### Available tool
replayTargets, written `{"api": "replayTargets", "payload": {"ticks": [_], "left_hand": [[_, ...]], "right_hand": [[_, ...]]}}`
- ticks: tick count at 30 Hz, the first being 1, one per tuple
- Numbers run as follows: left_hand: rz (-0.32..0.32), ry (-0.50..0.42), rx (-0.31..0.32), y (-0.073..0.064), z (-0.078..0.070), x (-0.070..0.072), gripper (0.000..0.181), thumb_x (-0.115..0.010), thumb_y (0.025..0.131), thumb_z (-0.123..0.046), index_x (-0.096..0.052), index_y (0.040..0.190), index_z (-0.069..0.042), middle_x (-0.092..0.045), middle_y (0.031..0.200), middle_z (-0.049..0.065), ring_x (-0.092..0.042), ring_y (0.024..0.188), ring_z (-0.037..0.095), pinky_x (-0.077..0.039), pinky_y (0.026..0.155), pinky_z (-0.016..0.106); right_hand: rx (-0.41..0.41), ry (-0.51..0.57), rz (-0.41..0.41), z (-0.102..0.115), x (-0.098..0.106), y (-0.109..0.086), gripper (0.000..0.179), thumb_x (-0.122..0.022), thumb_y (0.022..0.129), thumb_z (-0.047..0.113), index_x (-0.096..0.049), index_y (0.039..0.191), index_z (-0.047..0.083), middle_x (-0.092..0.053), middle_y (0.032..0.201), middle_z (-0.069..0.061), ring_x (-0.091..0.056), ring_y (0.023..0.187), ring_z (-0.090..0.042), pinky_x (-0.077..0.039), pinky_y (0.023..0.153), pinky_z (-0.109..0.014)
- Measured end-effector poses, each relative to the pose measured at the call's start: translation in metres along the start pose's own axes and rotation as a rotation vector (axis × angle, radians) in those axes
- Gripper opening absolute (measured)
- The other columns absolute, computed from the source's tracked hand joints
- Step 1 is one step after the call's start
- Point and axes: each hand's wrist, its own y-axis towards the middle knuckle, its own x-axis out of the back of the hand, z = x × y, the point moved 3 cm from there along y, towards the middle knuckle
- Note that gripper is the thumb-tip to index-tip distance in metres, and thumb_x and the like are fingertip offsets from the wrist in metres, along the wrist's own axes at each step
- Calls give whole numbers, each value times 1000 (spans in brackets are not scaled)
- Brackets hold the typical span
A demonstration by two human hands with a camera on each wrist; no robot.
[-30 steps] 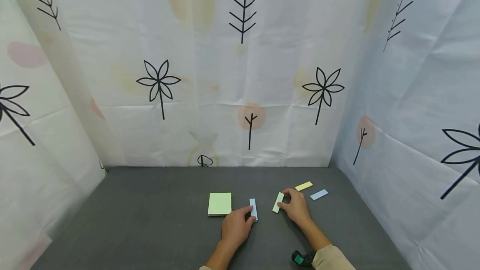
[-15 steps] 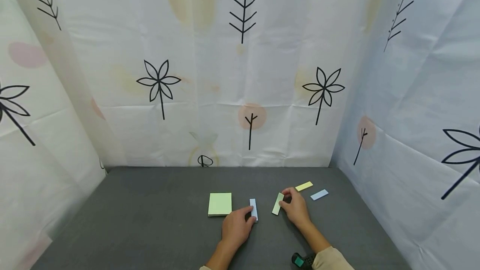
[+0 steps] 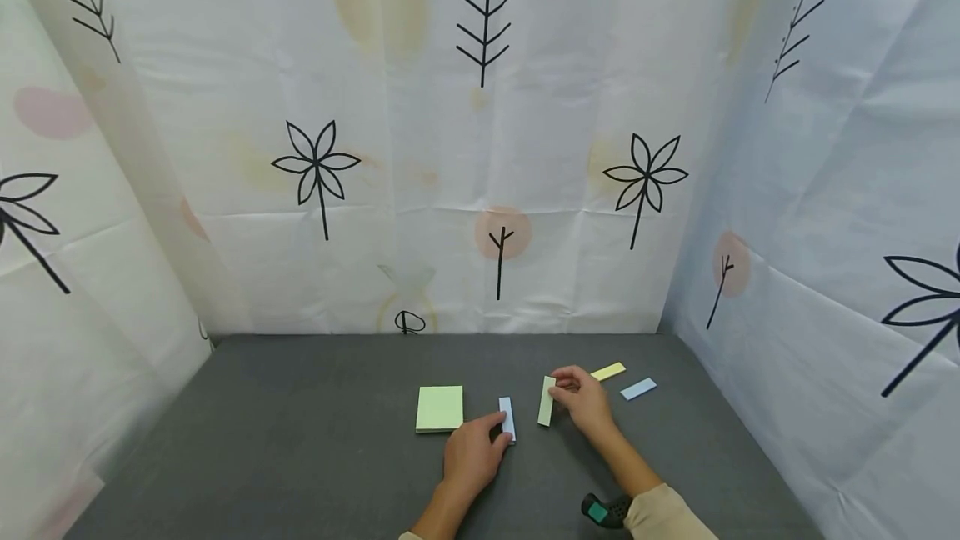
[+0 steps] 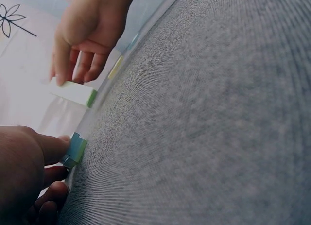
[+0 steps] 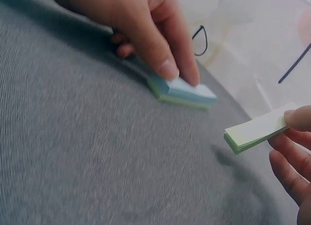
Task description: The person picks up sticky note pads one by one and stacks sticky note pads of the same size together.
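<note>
My left hand (image 3: 474, 457) pinches a blue strip pad of sticky notes (image 3: 507, 419) at its sides, on the grey table. Both wrist views show a green layer beneath that blue pad (image 5: 187, 91). To the right, my right hand (image 3: 587, 405) holds a pale green strip pad of sticky notes (image 3: 546, 402) between thumb and fingers. A gap separates this green pad (image 5: 252, 132) from the table in the right wrist view, and its shadow falls below. The two pads are apart, the green one to the right of the blue.
A square light green sticky-note pad (image 3: 440, 408) lies left of my left hand. Beyond my right hand are a yellow strip (image 3: 609, 371) and another blue strip (image 3: 639, 389). A black device with a green patch (image 3: 606, 512) sits by the right sleeve. Patterned cloth (image 3: 420, 190) encloses the table (image 3: 300, 440).
My right hand has shifted left and a little away from me with the green strip pad, which has turned to point more straight ahead. My left hand and the blue pad have stayed put.
</note>
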Motion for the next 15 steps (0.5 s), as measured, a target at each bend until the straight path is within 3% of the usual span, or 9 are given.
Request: {"api": "replayTargets", "payload": {"ticks": [5,15], "left_hand": [[3,-1,7,0,-1,0,30,-78,81,-28,-75,110,-19,-73,104,1,-68,93,26,-52,75,44],[-8,-3,-7,0,-1,2,30,-78,81,-27,-76,109,-18,-73,103,2,-68,91,25,-52,74,44]], "right_hand": [[-64,117,17,6,-6,2,21,-71,82,-8,-67,102,-7,-66,83,-12,-64,67,-21,-55,54,-36],[-149,267,38,7,-26,4,26,-69,84,-5,-65,109,-12,-67,82,-10,-60,64,-16,-54,52,-32]]}}
